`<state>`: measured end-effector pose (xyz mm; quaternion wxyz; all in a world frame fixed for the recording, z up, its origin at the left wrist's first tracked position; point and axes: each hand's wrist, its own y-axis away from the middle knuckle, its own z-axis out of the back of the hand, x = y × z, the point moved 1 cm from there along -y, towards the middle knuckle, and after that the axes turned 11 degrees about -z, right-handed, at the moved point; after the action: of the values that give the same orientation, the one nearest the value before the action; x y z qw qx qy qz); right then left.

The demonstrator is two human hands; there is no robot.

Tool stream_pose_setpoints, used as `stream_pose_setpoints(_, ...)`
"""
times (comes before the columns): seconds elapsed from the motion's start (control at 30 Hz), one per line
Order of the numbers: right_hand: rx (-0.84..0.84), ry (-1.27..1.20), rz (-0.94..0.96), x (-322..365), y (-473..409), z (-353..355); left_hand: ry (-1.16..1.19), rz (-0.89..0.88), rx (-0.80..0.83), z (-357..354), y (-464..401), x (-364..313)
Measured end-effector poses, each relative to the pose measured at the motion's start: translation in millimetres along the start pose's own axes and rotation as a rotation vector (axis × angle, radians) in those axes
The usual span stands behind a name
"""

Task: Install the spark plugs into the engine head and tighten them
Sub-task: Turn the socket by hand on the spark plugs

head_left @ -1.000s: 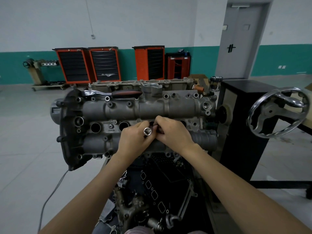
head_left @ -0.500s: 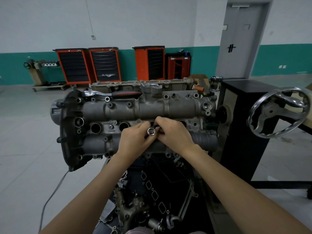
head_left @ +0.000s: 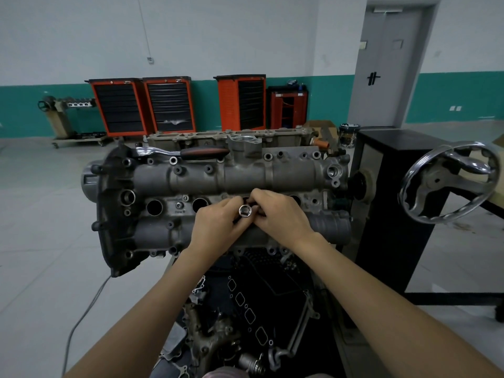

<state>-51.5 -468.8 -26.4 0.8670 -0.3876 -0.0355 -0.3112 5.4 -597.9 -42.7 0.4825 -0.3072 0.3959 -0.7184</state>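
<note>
Over engine head (head_left: 218, 184) plug wells: left hand (head_left: 218, 227), right hand (head_left: 281, 216) both pinching socket (head_left: 245, 211).

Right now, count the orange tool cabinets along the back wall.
3, plus a smaller, darker red cabinet to their right: two side by side at left, one further right. The engine head may hide others.

We stretch both bare forearms forward, converging at the middle. Our left hand (head_left: 218, 223) and right hand (head_left: 281, 214) meet with knuckles up, fingers curled, fingertips pinching together around a small piece between them.
</note>
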Motion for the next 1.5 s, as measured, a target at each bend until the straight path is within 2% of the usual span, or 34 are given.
stream_pose_setpoints(0.27,0.039,0.049,0.04,0.2,1.2,-0.8,0.011,0.02,0.035,1.8,1.1,-1.6)
stream_pose_setpoints(0.57,-0.023,-0.018,0.057,3.6,3.2,2.8,-0.013,0.013,0.018,0.1,0.8,-0.7)
stream_pose_setpoints(0.87,0.013,0.09,0.069,4.9,2.7,2.8,0.016,0.047,0.04,2.8,0.9,-2.3)
stream_pose_setpoints(1.1,-0.006,0.021,0.05,6.5,4.1,4.7,-0.009,0.029,0.012,0.3,0.3,-0.5)
stream_pose_setpoints(1.5,0.033,0.119,0.068,5.7,3.6,3.0,0.048,-0.018,-0.004,4.4,3.8,-3.1)
